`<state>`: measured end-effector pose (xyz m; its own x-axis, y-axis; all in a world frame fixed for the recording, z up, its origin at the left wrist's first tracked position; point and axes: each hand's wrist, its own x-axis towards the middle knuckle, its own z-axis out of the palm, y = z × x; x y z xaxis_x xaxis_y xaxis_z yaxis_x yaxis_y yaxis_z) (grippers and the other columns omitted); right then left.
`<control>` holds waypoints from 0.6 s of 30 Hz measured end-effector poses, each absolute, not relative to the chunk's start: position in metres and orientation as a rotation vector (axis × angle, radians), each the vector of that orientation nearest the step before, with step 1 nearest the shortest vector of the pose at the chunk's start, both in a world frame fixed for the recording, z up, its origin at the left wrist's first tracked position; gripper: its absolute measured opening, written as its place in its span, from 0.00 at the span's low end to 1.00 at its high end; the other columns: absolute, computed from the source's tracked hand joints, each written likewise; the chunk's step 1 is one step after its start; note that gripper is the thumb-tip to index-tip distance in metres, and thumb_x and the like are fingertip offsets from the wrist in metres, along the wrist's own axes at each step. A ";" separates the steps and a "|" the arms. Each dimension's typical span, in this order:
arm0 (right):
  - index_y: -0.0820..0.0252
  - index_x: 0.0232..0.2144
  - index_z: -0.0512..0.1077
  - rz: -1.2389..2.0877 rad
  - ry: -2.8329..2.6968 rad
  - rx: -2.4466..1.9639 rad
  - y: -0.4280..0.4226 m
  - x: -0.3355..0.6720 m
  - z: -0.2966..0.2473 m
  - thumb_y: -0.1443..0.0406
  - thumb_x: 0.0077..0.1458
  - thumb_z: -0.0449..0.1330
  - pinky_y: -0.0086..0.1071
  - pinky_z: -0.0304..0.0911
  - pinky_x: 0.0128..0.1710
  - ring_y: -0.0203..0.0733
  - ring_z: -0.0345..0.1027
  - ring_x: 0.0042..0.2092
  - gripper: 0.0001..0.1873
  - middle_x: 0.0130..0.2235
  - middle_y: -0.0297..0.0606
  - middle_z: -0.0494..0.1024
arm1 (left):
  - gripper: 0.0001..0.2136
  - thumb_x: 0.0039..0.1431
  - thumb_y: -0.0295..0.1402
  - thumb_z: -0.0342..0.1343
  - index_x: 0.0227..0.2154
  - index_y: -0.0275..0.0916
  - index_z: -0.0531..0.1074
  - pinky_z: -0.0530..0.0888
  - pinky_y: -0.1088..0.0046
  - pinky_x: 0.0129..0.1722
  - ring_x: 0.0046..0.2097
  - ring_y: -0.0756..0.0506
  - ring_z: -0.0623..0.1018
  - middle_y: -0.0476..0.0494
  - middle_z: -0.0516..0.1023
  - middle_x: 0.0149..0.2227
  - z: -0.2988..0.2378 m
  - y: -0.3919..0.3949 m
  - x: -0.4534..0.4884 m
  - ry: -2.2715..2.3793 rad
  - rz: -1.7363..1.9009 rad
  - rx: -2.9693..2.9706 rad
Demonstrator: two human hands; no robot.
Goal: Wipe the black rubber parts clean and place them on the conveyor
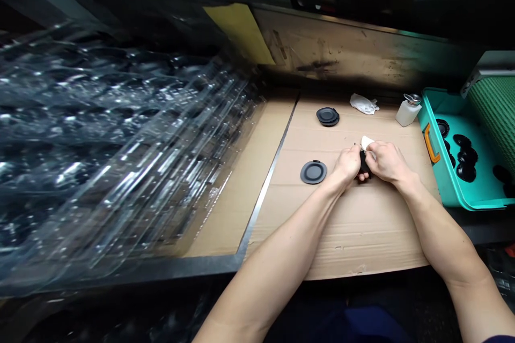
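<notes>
Both hands meet over a sheet of cardboard (382, 236) laid on the worktop (201, 265). The left hand (348, 163) has its fingers closed around a small black piece (364, 165), which sits between the two hands, just above the cardboard; some fingertips show beneath it. The right hand (386, 161) bends in from the other side, fingers drawn together on a white scrap (366, 142) at the top of the black piece. The scrap is probably cloth or paper, though the fingers cover too much of it to be sure.

Near the left forearm a single dark grey disc (313, 172) lies flat, and farther back a small stack of dark discs (328, 117) rests on the same cardboard. Behind the hands are a crumpled white wipe (364, 104) and, to its right, an upright white bottle (408, 111) with a metal top. A teal bin (458, 195) with an orange handle (432, 143) stands at the right, holding several black round parts (466, 156). Clear plastic trays (120, 155), blurred, fill the left side.
</notes>
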<state>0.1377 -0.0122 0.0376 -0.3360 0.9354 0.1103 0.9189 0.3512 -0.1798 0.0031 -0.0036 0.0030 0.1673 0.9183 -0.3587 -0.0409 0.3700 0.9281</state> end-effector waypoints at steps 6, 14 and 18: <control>0.59 0.42 0.76 0.142 -2.406 -1.656 -0.012 0.140 0.036 0.66 0.66 0.52 0.33 0.59 0.41 0.46 0.74 0.43 0.12 0.45 0.44 0.82 | 0.24 0.69 0.40 0.41 0.21 0.37 0.71 0.65 0.75 0.14 0.14 0.47 0.70 0.42 0.71 0.13 0.003 -0.008 0.006 1.245 0.852 1.049; 0.58 0.43 0.77 0.086 -2.396 -1.713 -0.012 0.135 0.038 0.65 0.66 0.52 0.34 0.58 0.40 0.46 0.74 0.43 0.13 0.46 0.44 0.82 | 0.24 0.69 0.40 0.39 0.20 0.38 0.70 0.65 0.74 0.16 0.15 0.47 0.70 0.43 0.71 0.14 -0.001 -0.006 0.006 1.250 0.862 1.085; 0.58 0.40 0.78 0.093 -2.376 -1.753 -0.013 0.136 0.038 0.65 0.65 0.53 0.34 0.59 0.40 0.47 0.75 0.43 0.12 0.45 0.43 0.83 | 0.25 0.70 0.41 0.40 0.20 0.38 0.71 0.66 0.75 0.16 0.15 0.47 0.71 0.42 0.72 0.14 -0.002 -0.007 0.008 1.257 0.828 1.133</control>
<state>0.1362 -0.0130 0.0384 -0.2844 0.9520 0.1129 0.9403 0.3000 -0.1608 0.0080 -0.0069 -0.0024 0.1651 0.9429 -0.2893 0.1065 0.2746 0.9556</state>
